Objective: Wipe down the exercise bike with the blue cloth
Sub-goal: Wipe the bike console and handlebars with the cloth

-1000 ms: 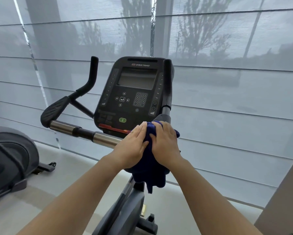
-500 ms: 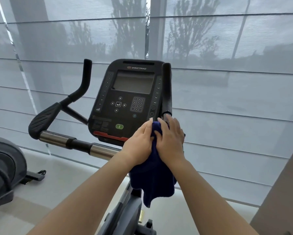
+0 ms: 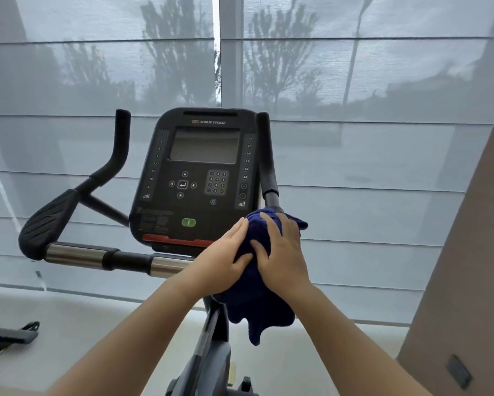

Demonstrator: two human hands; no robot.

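The exercise bike stands in front of me, its black console (image 3: 200, 178) facing me with a grey screen and a green button. A dark blue cloth (image 3: 257, 307) is bunched over the right handlebar, just below the upright black grip (image 3: 265, 155). My left hand (image 3: 225, 261) presses the cloth from the left and my right hand (image 3: 283, 255) covers it from the right, fingers wrapped over the top. Loose cloth hangs down under both hands. The bar beneath the cloth is hidden.
The left handlebar (image 3: 77, 252) with its chrome section and padded elbow rest (image 3: 48, 224) reaches out to the left. Part of another machine (image 3: 8, 335) sits on the floor at far left. A shaded window fills the background; a beige wall (image 3: 468, 252) is at right.
Both hands have slid the cloth a little up and right along the right handlebar toward the upright grip. My view has shifted, bringing the console closer to centre.
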